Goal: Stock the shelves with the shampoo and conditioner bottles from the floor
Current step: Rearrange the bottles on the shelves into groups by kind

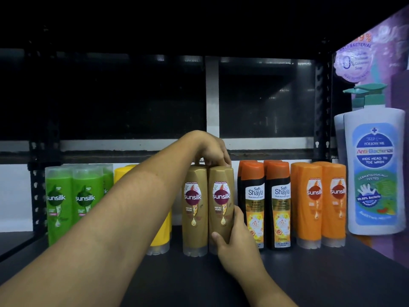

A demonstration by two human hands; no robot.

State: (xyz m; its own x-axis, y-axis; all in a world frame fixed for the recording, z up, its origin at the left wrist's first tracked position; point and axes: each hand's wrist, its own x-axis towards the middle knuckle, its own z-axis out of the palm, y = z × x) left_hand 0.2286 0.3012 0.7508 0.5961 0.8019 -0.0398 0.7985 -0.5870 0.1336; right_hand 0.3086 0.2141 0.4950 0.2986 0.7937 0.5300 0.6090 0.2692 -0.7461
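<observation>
Two gold Sunsilk bottles are standing upright and touching side by side on the dark shelf [309, 273], cap end down: the left gold bottle [195, 209] and the right gold bottle [222, 204]. The left hand [211, 149] is reaching in from the lower left, forearm crossing the frame, and its fingers are pressing down on the tops of both gold bottles. The right hand [236, 247] is coming up from the bottom edge and is gripping the lower right side of the right gold bottle, thumb on the front face, fingers wrapping behind.

Left of the gold pair, a yellow bottle [162, 235] is standing largely hidden behind the left forearm. Further left, green Sunsilk bottles [73, 200] are standing in a row near the black rack upright [35, 191]. Just right of the gold pair, black Safi Shayla bottles [266, 204] with orange caps are standing in two files. Beyond them, orange Sunsilk bottles [321, 202] are standing close together. At the far right, large white pump bottles [374, 173] labelled as anti-bacterial wash are standing against a purple printed panel [382, 52]. All visible stock is standing upright.
</observation>
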